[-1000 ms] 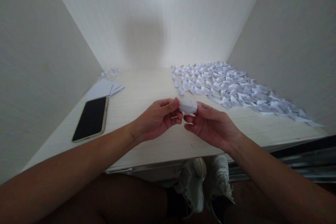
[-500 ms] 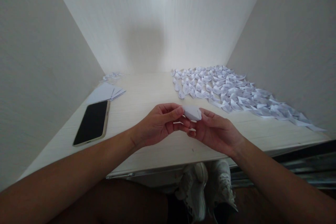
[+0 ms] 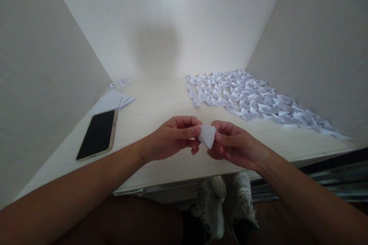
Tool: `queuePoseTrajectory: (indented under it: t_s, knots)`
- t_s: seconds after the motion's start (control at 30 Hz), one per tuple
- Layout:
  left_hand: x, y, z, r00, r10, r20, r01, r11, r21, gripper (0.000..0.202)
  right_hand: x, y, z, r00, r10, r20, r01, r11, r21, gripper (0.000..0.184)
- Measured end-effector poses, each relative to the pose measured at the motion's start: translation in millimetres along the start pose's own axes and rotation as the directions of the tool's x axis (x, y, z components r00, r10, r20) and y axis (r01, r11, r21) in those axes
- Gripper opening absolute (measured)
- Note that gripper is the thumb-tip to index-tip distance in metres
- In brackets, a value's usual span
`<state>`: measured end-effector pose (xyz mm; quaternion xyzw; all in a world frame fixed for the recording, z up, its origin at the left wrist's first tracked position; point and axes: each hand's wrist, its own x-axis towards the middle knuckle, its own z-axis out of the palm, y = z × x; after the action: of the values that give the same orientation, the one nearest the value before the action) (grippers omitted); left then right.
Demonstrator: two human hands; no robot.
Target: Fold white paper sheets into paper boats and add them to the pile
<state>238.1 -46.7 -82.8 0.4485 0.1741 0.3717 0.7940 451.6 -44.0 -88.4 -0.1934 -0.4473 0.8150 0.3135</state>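
A small folded piece of white paper is held over the front part of the desk, between my two hands. My left hand pinches its left side between thumb and fingers. On the other side, my right hand grips the right edge, its thumb pressed on the paper. A pointed corner of the folded paper hangs downward. Beyond the hands, many similar folded white paper pieces lie in rows across the right side of the desk.
On the left of the pale desk lies a dark-screened phone. Behind it are flat white paper sheets and a few paper scraps. Walls enclose the desk at left, back and right. Two shoes show below the front edge.
The folded paper has turned from lying lengthwise between the hands to having a corner pointing down. Both hands have shifted slightly, and the right fingers have drawn in around it.
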Motion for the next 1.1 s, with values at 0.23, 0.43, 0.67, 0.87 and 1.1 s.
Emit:
queuePoseTrajectory:
  t_s: [0.23, 0.43, 0.67, 0.87, 1.1]
  knots:
    - [-0.9, 0.2, -4.3, 0.989, -0.112, 0.101, 0.116, 0.993, -0.036, 0.017, 1.3, -9.2, 2.6, 0.99, -0.11, -0.089, 0.071, 0.93, -0.36, 0.028]
    - [-0.8, 2.6, -6.3, 0.978, -0.171, 0.116, 0.17, 0.985, 0.013, 0.024, -5.8, -20.0, 5.5, 0.972, -0.226, -0.064, 0.143, 0.785, -0.603, 0.019]
    - [-0.6, 6.8, 1.2, 0.994, -0.067, 0.086, 0.044, 0.97, 0.239, 0.021, -18.9, -28.5, 12.9, 0.968, -0.243, 0.059, 0.2, 0.609, -0.767, 0.019]
    - [0.6, 3.9, 4.7, 0.95, 0.312, -0.007, -0.258, 0.799, 0.544, 0.008, -17.8, -25.6, 11.5, 0.863, -0.485, 0.141, 0.364, 0.403, -0.839, 0.007]
    - [0.1, -3.0, 4.4, 0.79, 0.596, 0.146, -0.384, 0.294, 0.875, 0.011, -13.3, -10.8, 5.6, 0.802, -0.595, 0.042, 0.302, 0.344, -0.889, 0.005]
